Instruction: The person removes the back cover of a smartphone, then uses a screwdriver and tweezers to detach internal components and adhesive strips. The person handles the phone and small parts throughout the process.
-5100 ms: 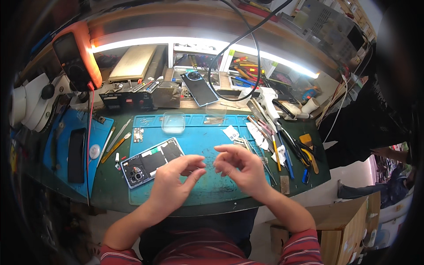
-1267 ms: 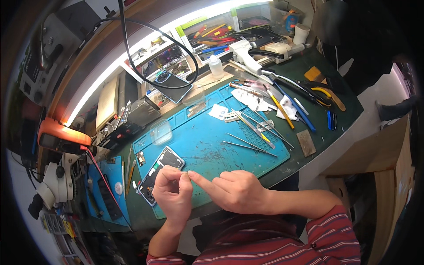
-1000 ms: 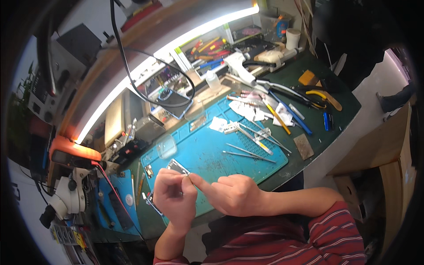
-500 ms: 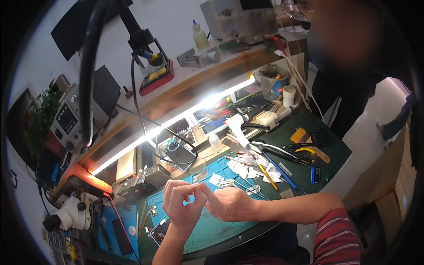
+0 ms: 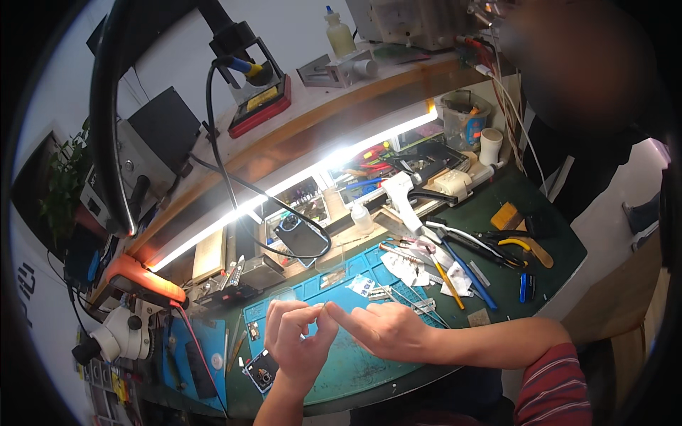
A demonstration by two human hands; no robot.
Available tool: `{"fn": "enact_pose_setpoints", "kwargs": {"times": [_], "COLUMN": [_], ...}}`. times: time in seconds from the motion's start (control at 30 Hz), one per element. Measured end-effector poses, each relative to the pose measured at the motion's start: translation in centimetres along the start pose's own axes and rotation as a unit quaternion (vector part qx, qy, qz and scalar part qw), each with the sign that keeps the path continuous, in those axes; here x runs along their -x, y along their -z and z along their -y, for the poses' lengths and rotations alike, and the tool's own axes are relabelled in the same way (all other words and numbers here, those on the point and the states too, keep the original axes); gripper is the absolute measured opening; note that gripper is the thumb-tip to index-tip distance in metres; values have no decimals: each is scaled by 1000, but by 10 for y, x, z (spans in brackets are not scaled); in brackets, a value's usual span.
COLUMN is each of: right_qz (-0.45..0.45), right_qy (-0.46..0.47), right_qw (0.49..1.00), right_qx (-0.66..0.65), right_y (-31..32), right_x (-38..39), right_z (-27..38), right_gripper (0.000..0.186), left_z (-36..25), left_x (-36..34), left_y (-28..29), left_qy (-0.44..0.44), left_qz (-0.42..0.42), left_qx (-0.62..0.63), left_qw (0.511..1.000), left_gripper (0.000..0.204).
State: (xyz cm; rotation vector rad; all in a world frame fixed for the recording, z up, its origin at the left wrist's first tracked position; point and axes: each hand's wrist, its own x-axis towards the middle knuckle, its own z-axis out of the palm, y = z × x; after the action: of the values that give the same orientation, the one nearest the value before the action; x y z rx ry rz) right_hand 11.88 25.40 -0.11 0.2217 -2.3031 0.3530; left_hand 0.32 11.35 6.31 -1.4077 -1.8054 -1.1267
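Above the teal work mat (image 5: 355, 376), my left hand (image 5: 298, 341) is closed in a pinch, thumb against forefinger. Something tiny shows at its fingertips, too small to name. My right hand (image 5: 394, 332) comes in from the right, its forefinger stretched to those fingertips and the other fingers curled in. Its thumb is mostly hidden, so its own hold is unclear. Beside my left wrist lies a small opened device with a dark circuit board (image 5: 263, 370). Beyond my hands, a small white printed packet (image 5: 361, 285) rests on the mat.
Tweezers, pliers (image 5: 508, 248), a yellow pen (image 5: 451, 287), a blue stick-like tool (image 5: 469, 275) and crumpled tissue (image 5: 405, 268) lie to the right. An orange meter (image 5: 142, 279) and white microscope part (image 5: 124, 334) stand left. A black cable (image 5: 328, 245) loops ahead. Another person (image 5: 590, 92) stands at far right.
The whole view has shifted, so the bench sits a little further right and lower. My hands stay joined at the fingertips; my right forefinger looks straighter now.
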Motion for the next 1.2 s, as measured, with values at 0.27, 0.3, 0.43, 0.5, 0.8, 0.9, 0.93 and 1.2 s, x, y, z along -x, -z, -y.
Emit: {"fn": "enact_pose_setpoints", "kwargs": {"times": [0.27, 0.3, 0.43, 0.5, 0.8, 0.9, 0.93, 1.2], "right_qz": [12, 15, 23, 19, 14, -8, -16, -3], "right_qy": [-5, -5, -5, -5, -12, -22, -23, -23], "right_qw": [1000, 1000, 1000, 1000, 999, 997, 997, 998], "right_qx": [14, 13, 6, 7, -38, -73, -78, -62], "right_y": [2, 3, 8, 8, -1, -3, -4, -2], "right_x": [1, 1, 1, 0, 6, 8, 8, 5], "right_z": [-3, -3, -1, 1, 4, 6, 6, 2], "right_gripper": [81, 80, 78, 77, 79, 82, 84, 82], "left_z": [6, 7, 10, 11, 4, 0, -1, -4], "left_x": [-1, -1, 3, 2, 1, 0, 0, -6], "left_y": [0, -1, -3, -1, -3, -3, -3, 0], "left_qy": [-83, -101, -149, -164, -167, -164, -163, -171], "left_qz": [-12, -22, -42, -42, -10, -1, -1, 4], "left_qx": [-40, -51, -91, -104, -143, -146, -147, -148], "left_qw": [996, 993, 984, 980, 975, 976, 976, 974], "left_gripper": [29, 29, 28, 29, 20, 19, 18, 30]}}
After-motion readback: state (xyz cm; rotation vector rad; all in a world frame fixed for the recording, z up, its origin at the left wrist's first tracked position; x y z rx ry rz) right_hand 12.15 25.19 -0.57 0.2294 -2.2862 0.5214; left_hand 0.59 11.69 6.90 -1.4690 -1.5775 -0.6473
